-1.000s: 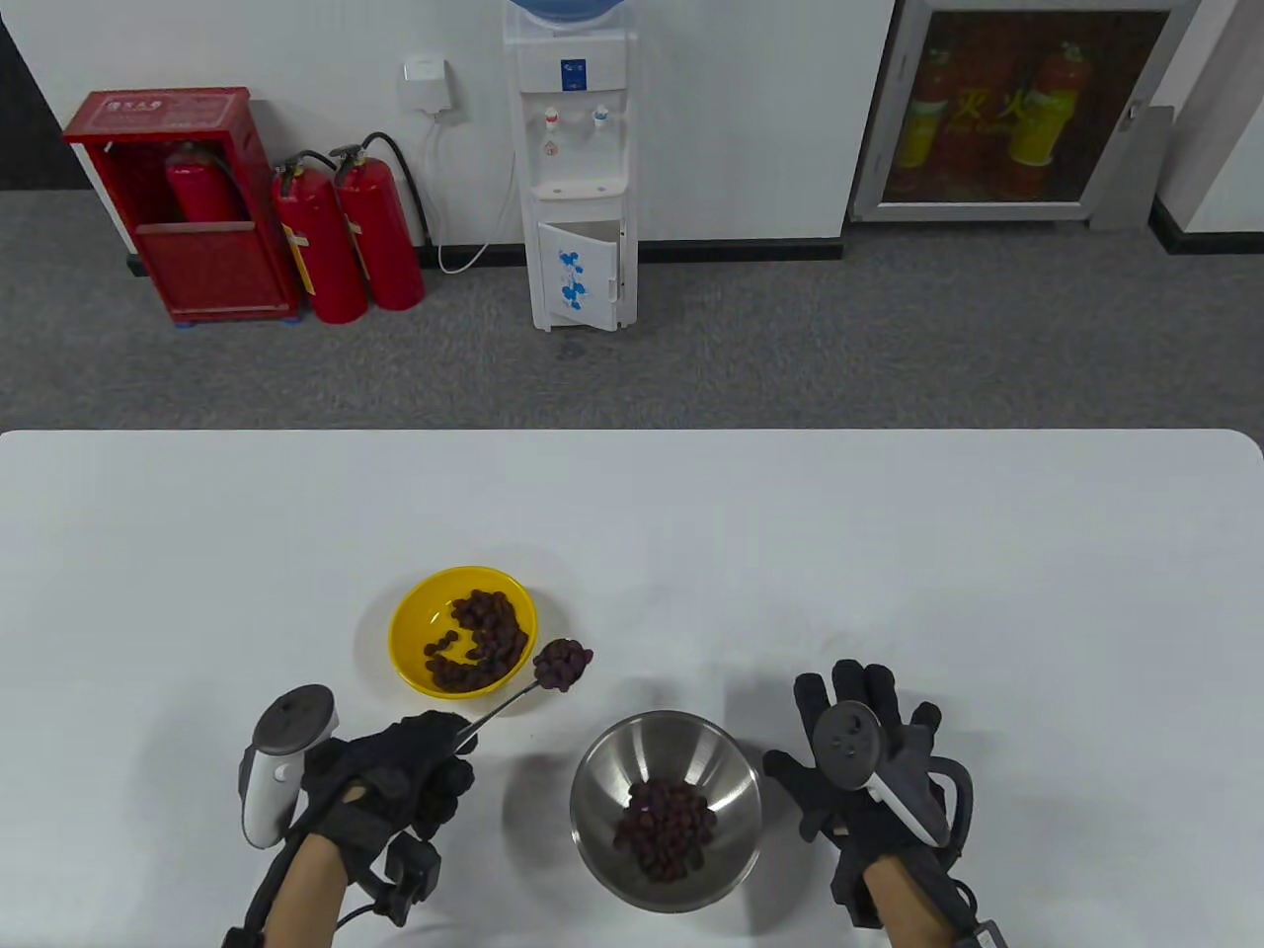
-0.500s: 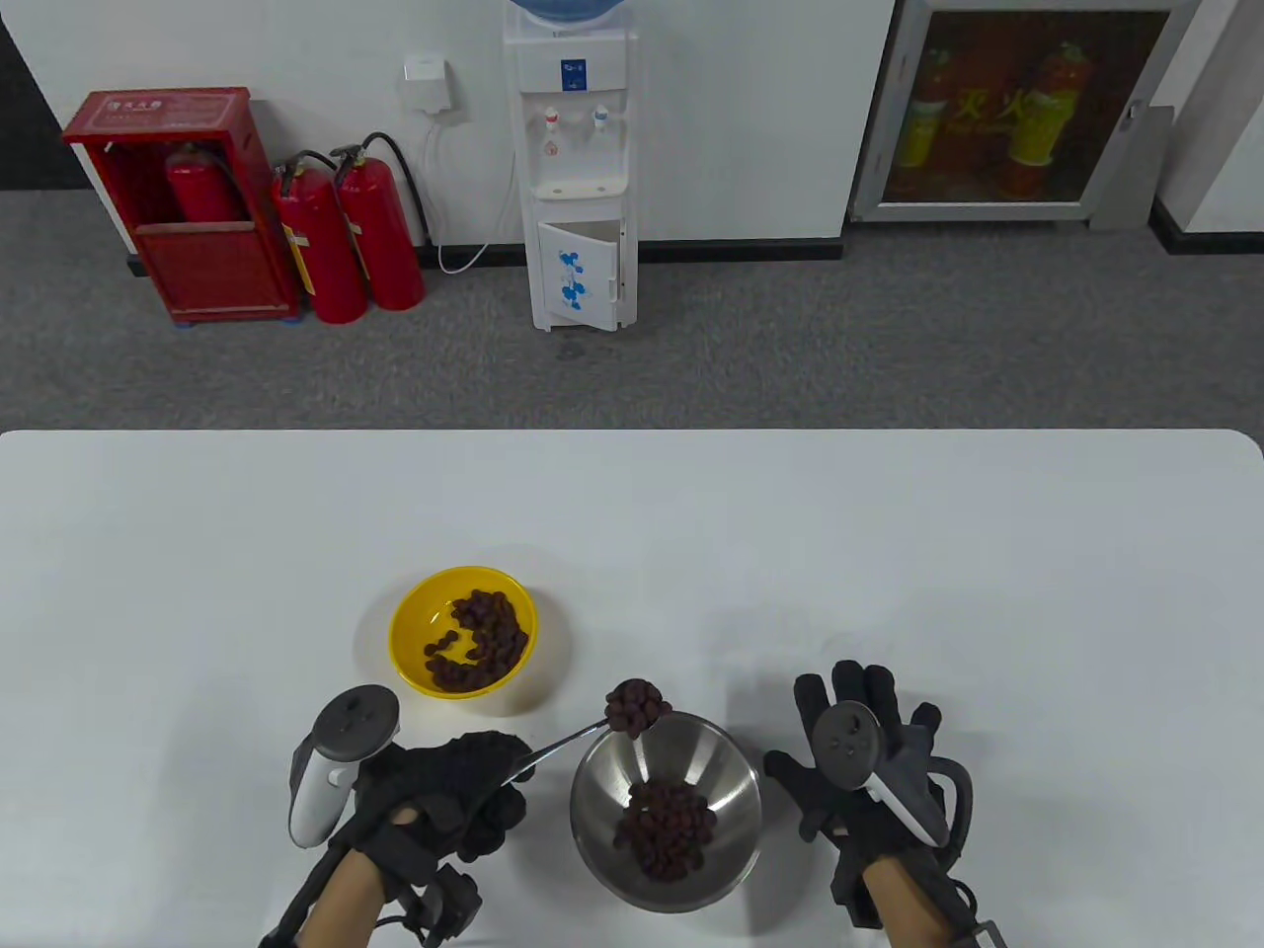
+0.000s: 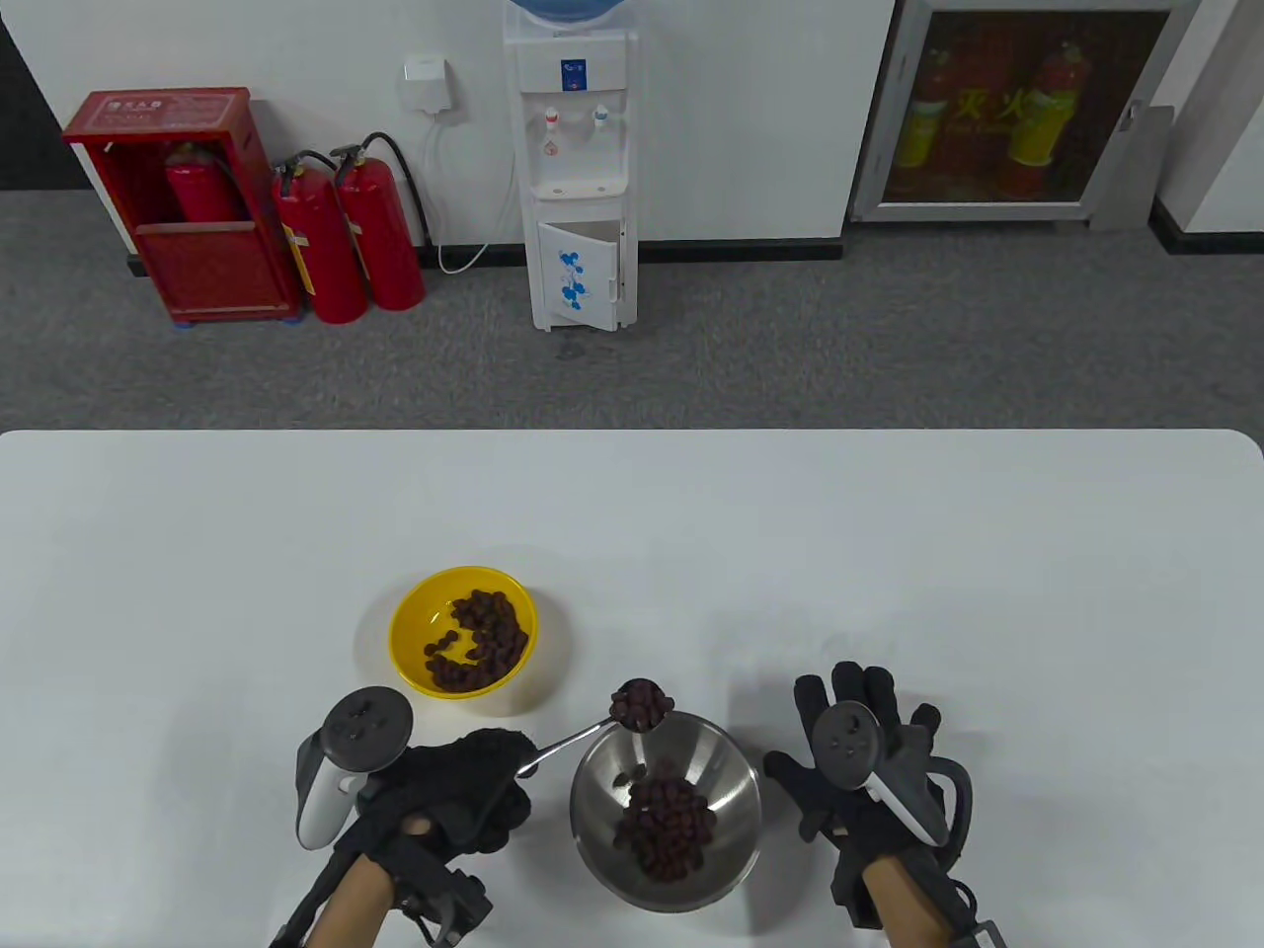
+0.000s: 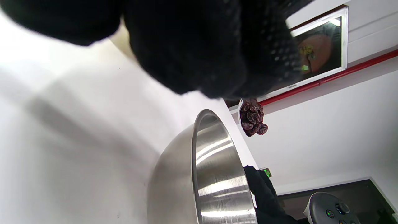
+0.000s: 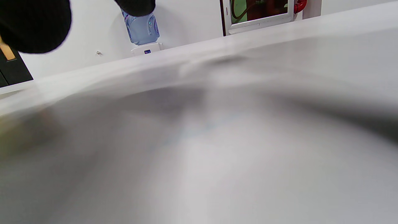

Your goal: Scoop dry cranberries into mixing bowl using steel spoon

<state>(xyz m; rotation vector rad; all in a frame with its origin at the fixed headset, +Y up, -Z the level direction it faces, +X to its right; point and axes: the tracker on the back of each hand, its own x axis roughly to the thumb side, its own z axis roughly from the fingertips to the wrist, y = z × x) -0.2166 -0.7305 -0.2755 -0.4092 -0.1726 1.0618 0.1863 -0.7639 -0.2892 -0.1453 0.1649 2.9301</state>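
The steel spoon (image 3: 583, 736) is gripped by the left hand (image 3: 449, 800), its handle running rightward, its cranberry-laden tip over the mixing bowl's (image 3: 666, 812) far rim. The right hand (image 3: 854, 765) rests spread on the worktop (image 3: 889, 553).

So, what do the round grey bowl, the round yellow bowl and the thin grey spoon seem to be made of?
The round grey bowl looks like brushed steel: bright streaked reflections on its wall. The round yellow bowl is probably plastic or melamine, being evenly coloured with a soft sheen; this cannot be settled. The thin grey spoon in the left hand seems polished metal, its handle shining silver.
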